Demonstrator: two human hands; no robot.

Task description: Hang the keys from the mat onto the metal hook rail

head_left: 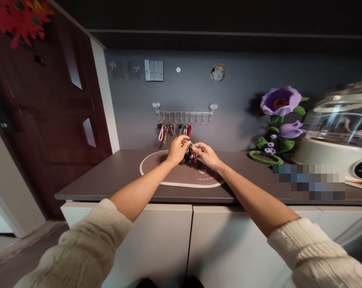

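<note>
Above the brown oval mat (151,166), my two hands meet at a bunch of keys (190,154) on a ring. My left hand (179,149) pinches the bunch from the left, close to the ring. From the other side, my right hand (207,155) closes its thumb and fingers on the same bunch. The fingers partly hide the keys. Just behind them on the wall runs a clear hook rail (184,113). Several key sets hang from its left and middle hooks, among them a pink strap (161,133) and a red key fob (190,130).
The mat lies on a dark countertop (109,176) over white cabinet doors (133,236). To the right stand purple crocheted flowers (281,102) and a white appliance with a clear lid (340,148). A dark red door (57,108) is at the left, and a dark shelf (229,24) overhangs.
</note>
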